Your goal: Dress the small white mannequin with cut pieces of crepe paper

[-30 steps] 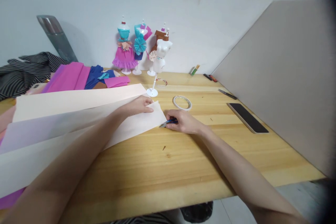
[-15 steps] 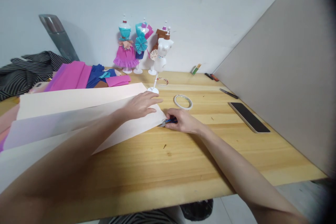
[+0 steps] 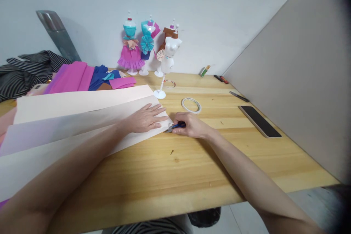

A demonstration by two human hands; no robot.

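Note:
My left hand (image 3: 145,119) lies flat, fingers spread, on a long pale sheet of crepe-like paper (image 3: 90,117) with fold lines along it. At the sheet's right corner, my right hand (image 3: 189,125) is closed around small scissors with blue handles (image 3: 178,125). Their blades meet the paper's edge near the table; how far they are apart is hard to tell. A small bare white dress form (image 3: 170,55) stands on its base just behind the sheet. Beyond my right hand lies a roll of white tape (image 3: 191,105).
Several dressed mini mannequins (image 3: 131,55) stand by the wall. Pink and blue crepe paper (image 3: 74,76) and a striped cloth (image 3: 30,71) lie at left, near a leaning grey bottle (image 3: 59,36). A phone (image 3: 259,121) and a craft knife (image 3: 239,96) lie at right.
My left hand has come down and nearer to me, flattening onto the paper with its fingers spread. My right hand with the scissors stays almost in the same place.

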